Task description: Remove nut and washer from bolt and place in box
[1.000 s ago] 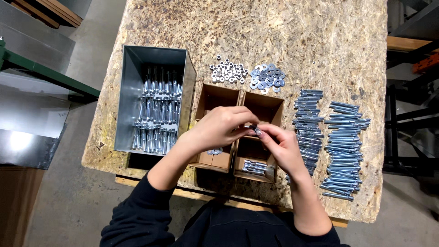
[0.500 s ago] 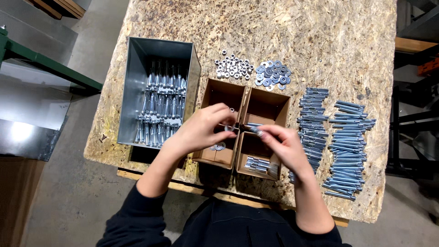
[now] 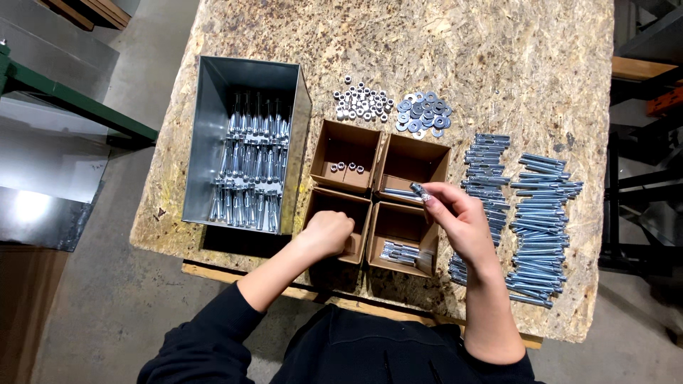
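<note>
My right hand (image 3: pixel 461 222) pinches a silver bolt (image 3: pixel 420 190) by its end, just above the far-right cardboard box (image 3: pixel 434 153). My left hand (image 3: pixel 329 231) reaches down into the near-left cardboard box (image 3: pixel 324 200) with its fingers curled. Whatever those fingers hold is hidden. The far-left box (image 3: pixel 346 141) has a few nuts in it. Some bolts lie in the near-right box (image 3: pixel 402 226).
A metal bin (image 3: pixel 206 128) full of assembled bolts stands at the left of the chipboard table (image 3: pixel 498 57). Piles of nuts (image 3: pixel 363 103) and washers (image 3: pixel 424 114) lie behind the boxes. Two rows of long bolts (image 3: pixel 541 227) lie to the right.
Both hands were together over the boxes on one bolt. My left hand has let go and dropped into the near-left box, while my right hand keeps the bolt.
</note>
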